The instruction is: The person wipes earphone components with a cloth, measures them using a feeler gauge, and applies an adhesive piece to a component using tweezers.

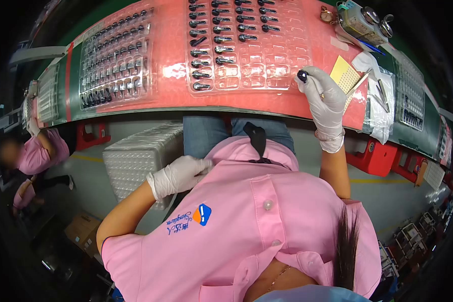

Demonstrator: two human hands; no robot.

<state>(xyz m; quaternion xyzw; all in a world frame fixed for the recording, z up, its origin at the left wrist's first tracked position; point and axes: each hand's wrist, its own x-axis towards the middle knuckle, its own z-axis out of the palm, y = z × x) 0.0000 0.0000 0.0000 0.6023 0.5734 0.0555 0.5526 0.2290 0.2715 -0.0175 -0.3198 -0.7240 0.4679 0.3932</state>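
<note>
My right hand, in a white glove, pinches a small black part above the red mat, beside the front right corner of a clear tray. Rows of black parts fill the left columns of that tray; its right side shows bare pockets. My left hand, also gloved, rests against the pink shirt at the waist, its fingers curled; what they hold, if anything, is hidden. Near my right hand lies a yellow sheet with small dots on it.
Another clear tray with black parts lies at the left. A stack of clear trays stands below the table edge. Metal tweezers, a white box with bottles and red stools are at the right. A co-worker is far left.
</note>
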